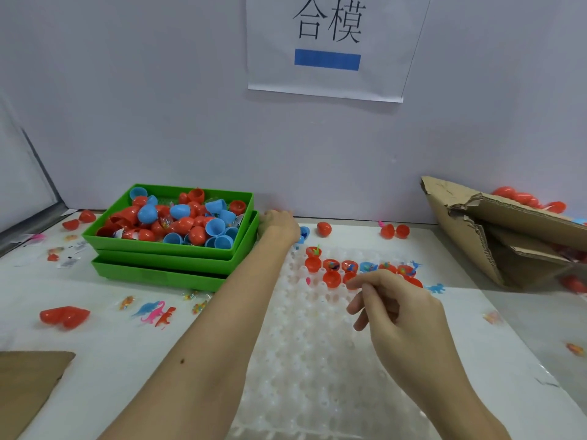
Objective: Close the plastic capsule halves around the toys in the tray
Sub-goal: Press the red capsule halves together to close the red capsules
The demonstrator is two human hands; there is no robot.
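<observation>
A clear dimpled tray point(317, 344) lies in front of me. Several red capsule halves point(331, 265) with small toys inside sit in its two far rows, along with one blue half point(368, 267). My right hand point(397, 308) hovers just in front of those halves, fingers loosely curled and holding nothing. My left hand point(278, 226) reaches to the tray's far left corner, beside the green trays. Its fingers are hidden behind its back. A blue capsule half point(304, 232) shows just right of it; whether the hand holds that half is unclear.
Stacked green trays point(171, 247) at the left hold several loose red and blue capsule halves. Closed red capsules point(324, 229) lie behind the clear tray. A torn cardboard box point(476, 236) stands at the right. Toy dinosaurs point(155, 312) and an open red capsule point(63, 317) lie at the left.
</observation>
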